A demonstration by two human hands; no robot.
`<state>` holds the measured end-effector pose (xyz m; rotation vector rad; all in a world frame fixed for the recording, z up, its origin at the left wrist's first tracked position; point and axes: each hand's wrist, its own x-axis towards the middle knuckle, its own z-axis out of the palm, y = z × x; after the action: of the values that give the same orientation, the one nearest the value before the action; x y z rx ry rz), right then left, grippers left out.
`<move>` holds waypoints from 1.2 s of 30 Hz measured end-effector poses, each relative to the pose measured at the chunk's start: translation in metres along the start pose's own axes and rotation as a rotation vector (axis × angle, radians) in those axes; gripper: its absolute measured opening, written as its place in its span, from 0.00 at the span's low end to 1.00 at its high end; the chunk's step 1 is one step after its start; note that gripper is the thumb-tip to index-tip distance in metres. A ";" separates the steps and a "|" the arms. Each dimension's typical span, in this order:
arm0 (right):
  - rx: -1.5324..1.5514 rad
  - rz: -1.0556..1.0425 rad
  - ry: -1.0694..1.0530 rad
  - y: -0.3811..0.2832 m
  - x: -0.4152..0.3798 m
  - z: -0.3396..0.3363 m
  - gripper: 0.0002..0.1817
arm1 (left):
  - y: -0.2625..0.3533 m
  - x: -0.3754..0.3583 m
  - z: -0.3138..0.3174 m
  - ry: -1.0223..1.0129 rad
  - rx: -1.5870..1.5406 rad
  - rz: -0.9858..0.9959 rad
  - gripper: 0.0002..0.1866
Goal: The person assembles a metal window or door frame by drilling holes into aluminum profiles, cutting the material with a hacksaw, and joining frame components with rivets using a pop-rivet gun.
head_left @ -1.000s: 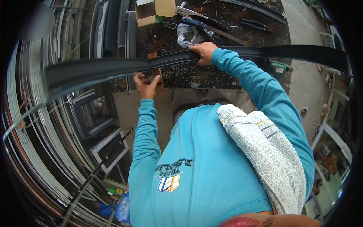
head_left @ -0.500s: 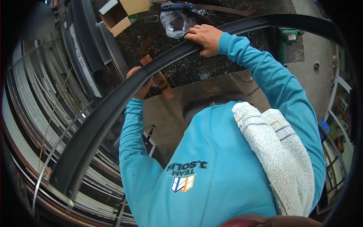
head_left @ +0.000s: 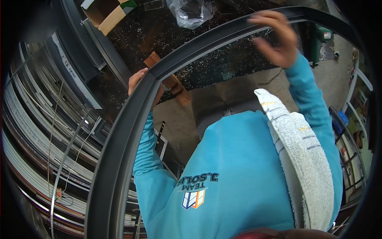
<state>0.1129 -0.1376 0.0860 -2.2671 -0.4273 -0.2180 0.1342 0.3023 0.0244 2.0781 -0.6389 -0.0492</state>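
Observation:
A long dark metal profile arcs across the head view, with a clear bend where my left hand is wrapped around it. My right hand, smeared by motion, is over the far stretch of the profile with its fingers and thumb spread apart. Under the profile, beside my left hand, lies a reddish-brown wooden block at the edge of a dark workbench. The profile's near end runs out of view at the bottom.
Stacked long profiles fill the left side. On the bench are an open cardboard box, a clear plastic bag and scattered shavings. A green tool stands at its right end. A white towel hangs over my shoulder.
The profile's near part has swung down and toward me, and the bend at my left hand is sharper. My right hand has let go and moved right along the profile.

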 end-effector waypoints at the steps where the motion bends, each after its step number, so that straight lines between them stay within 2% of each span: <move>1: -0.127 0.056 0.151 0.014 -0.030 -0.015 0.19 | 0.001 0.003 0.000 -0.006 0.026 0.010 0.32; 2: -0.147 0.229 0.344 0.022 -0.058 -0.026 0.19 | 0.003 0.006 -0.001 -0.011 0.052 0.019 0.32; 3: -0.404 0.286 0.408 0.030 -0.077 -0.045 0.19 | 0.006 0.008 -0.001 -0.018 0.079 0.029 0.31; 4: -0.531 0.387 0.427 0.047 -0.101 -0.063 0.21 | 0.006 0.011 -0.001 -0.023 0.095 0.052 0.31; 5: -0.796 0.495 0.444 0.063 -0.121 -0.074 0.28 | 0.007 0.013 -0.001 -0.028 0.113 0.075 0.30; 6: -0.956 0.489 0.359 0.083 -0.134 -0.088 0.36 | 0.007 0.014 -0.001 -0.034 0.132 0.097 0.30; 8: -0.847 0.717 0.378 0.120 -0.156 -0.096 0.45 | 0.003 0.014 0.001 -0.014 0.140 0.124 0.30; 12: -0.812 0.928 0.265 0.169 -0.162 -0.131 0.56 | 0.010 0.023 -0.010 -0.118 0.270 0.181 0.31; 14: -0.834 1.037 0.248 0.185 -0.167 -0.140 0.61 | 0.010 0.022 -0.011 -0.133 0.259 0.141 0.30; 15: -0.842 1.060 0.264 0.191 -0.172 -0.141 0.65 | 0.010 0.021 -0.011 -0.142 0.252 0.120 0.30; 17: -0.499 1.033 0.345 0.190 -0.177 -0.135 0.67 | 0.006 0.017 -0.011 -0.139 0.195 0.097 0.30; 21: -0.635 0.887 0.465 0.210 -0.202 -0.114 0.61 | 0.001 0.015 -0.007 -0.111 0.178 0.120 0.31; 22: -0.663 0.886 0.491 0.199 -0.194 -0.107 0.61 | 0.002 0.015 -0.007 -0.103 0.178 0.112 0.31; 25: -0.354 1.000 0.517 0.165 -0.187 -0.115 0.61 | 0.006 0.015 -0.007 -0.109 0.190 0.109 0.31; 28: -0.306 0.934 0.604 0.121 -0.238 -0.118 0.54 | 0.009 0.018 -0.009 -0.152 0.198 0.144 0.32; 30: 0.014 0.988 0.649 0.024 -0.235 -0.118 0.47 | 0.005 0.018 -0.010 -0.168 0.167 0.149 0.33; 31: 0.061 1.051 0.593 -0.016 -0.249 -0.125 0.43 | 0.004 0.017 -0.010 -0.163 0.153 0.136 0.33; 32: 0.273 1.140 0.556 -0.058 -0.258 -0.135 0.45 | 0.004 0.016 -0.010 -0.157 0.140 0.123 0.33; 34: 0.512 1.089 0.265 -0.109 -0.279 -0.166 0.50 | 0.004 0.015 -0.009 -0.140 0.128 0.110 0.33; 35: 0.607 1.073 0.322 -0.136 -0.265 -0.162 0.51 | 0.006 0.015 -0.009 -0.138 0.128 0.111 0.33; 36: 0.689 1.055 0.282 -0.139 -0.247 -0.164 0.52 | 0.006 0.015 -0.008 -0.136 0.126 0.113 0.33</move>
<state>-0.1709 -0.2314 0.2189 -1.4840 0.7449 0.1452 0.1468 0.2995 0.0369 2.1684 -0.8608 -0.0881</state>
